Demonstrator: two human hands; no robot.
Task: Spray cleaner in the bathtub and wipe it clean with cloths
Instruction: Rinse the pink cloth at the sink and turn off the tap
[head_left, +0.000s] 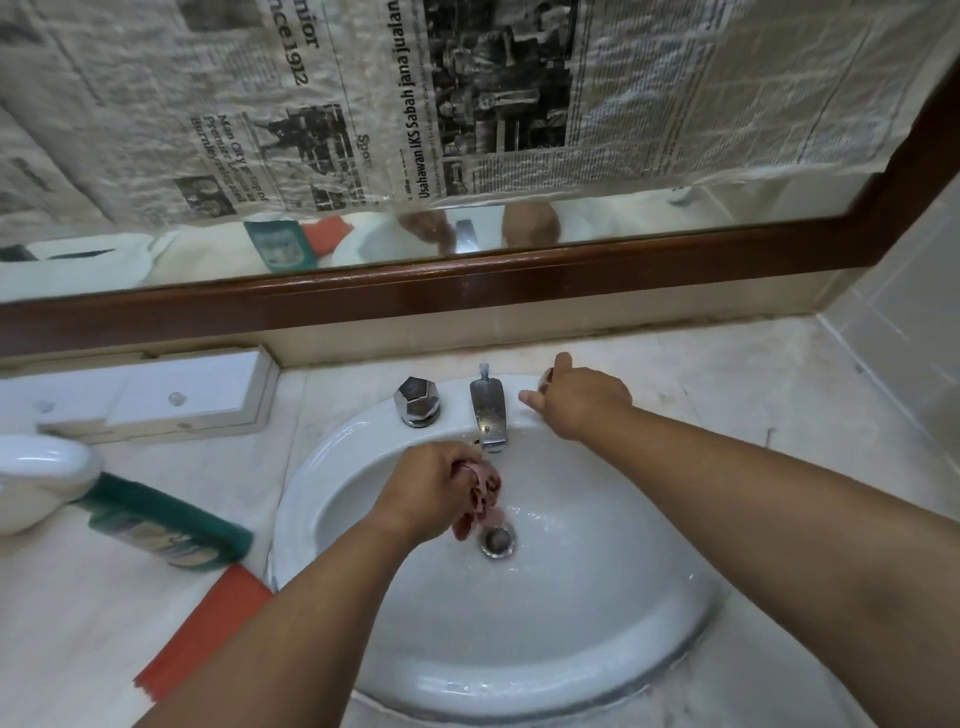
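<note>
Nearest, two bare forearms reach over a white oval sink (467, 670) set in a pale marble bench (779, 395); the basin is wet around the metal drain (497, 540). On the bench at lower left an orange cloth (208, 629) lies flat beside the sink rim, and just beyond it a green bottle (166, 525) lies on its side, its far end near a white ceramic fixture (36, 478).

Inside the basin the left hand (431, 486) grips a bunched pink cloth (485, 486), which hangs below the chrome faucet (488, 410) and just above the drain. The right hand (582, 402) is curled over the right tap knob (545, 376), which is mostly hidden. The left tap knob (417, 401) stands untouched.

A white box (182, 397) sits against the back wall at left. A dark wooden frame (415, 296) borders the mirror, which newspaper (363, 104) largely covers. Pale tiles (909, 291) line the right wall.
</note>
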